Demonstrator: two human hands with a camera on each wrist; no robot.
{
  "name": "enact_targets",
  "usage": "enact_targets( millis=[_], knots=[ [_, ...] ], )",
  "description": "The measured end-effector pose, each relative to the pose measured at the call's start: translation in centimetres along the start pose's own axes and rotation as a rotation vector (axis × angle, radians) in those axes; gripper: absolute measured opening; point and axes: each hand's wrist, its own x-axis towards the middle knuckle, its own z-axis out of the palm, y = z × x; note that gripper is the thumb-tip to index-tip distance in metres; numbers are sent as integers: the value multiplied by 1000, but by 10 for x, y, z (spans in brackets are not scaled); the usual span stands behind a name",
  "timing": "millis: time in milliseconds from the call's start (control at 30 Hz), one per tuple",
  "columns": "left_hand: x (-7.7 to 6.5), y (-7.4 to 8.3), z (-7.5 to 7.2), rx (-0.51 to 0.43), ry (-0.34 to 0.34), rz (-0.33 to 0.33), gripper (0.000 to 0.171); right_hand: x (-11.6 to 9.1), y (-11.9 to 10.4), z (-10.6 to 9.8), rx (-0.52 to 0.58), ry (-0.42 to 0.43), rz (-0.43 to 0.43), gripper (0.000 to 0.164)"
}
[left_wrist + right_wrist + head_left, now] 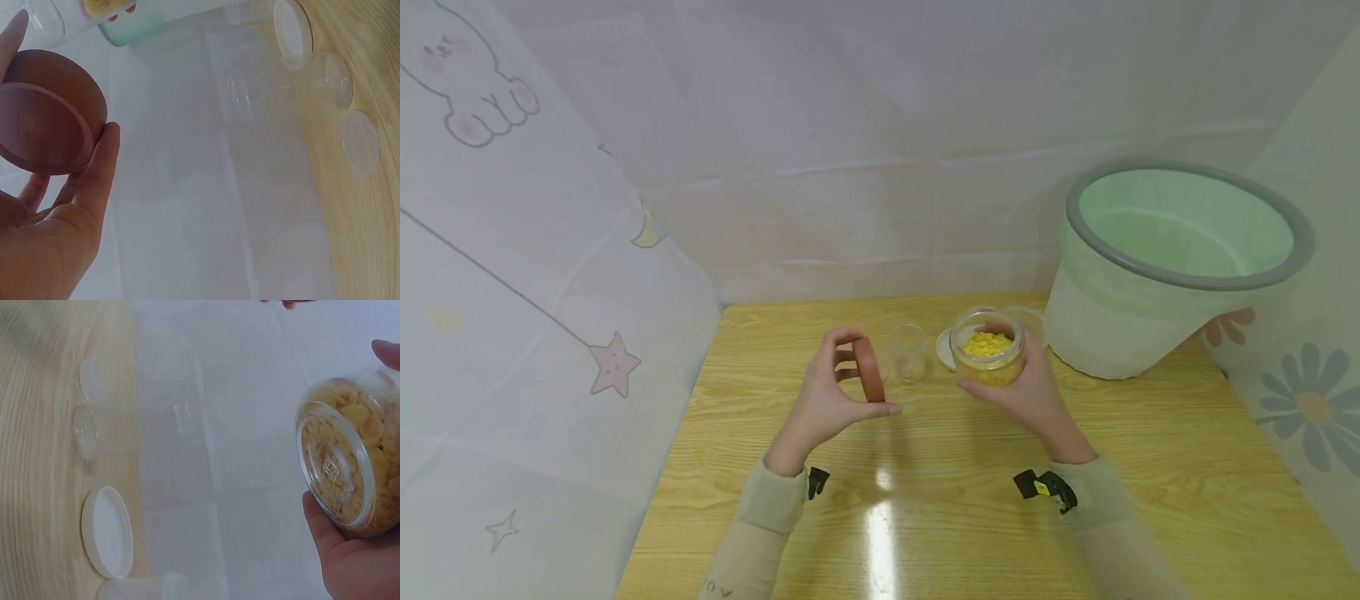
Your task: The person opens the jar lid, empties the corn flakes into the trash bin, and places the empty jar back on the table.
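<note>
My left hand [823, 404] holds a reddish-brown shallow round dish [868, 369] up on edge, thumb below and fingers above it. The left wrist view shows the underside of this dish [44, 128], with a small mark on it. To the right, my right hand [1033, 396] grips a clear open jar [988, 367], its mouth tilted toward the head camera. Small yellow curved pieces [987, 344] partly fill the jar. Seen from the right wrist, the pieces [362, 422] show through the jar's wall and base [334, 469]. The hands are apart, above the table.
Behind the hands on the wooden table [745, 517] stands a clear cup [909, 367], beside a clear lid [361, 144]. A white lid [109, 532] lies near another clear container [1033, 319]. A large green bucket with grey rim [1075, 200] stands at the right; printed cloth hangs behind.
</note>
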Motion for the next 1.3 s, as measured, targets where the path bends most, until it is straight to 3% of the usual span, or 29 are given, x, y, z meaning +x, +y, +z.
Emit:
enact_targets(
  millis=[167,267,600,1300],
  knots=[
    [0,-24,-1,26,36,-19,98,1,-3,-11,-19,60,-7,82],
    [-2,-27,-3,32,51,-27,100,2,-5,-18,-22,92,-29,82],
    [-8,3,-9,5,29,25,89,5,-13,-43,-18,190,-163,82],
    [-8,6,-7,15,66,-49,88,8,-41,-87,-9,448,-338,77]
  ],
)
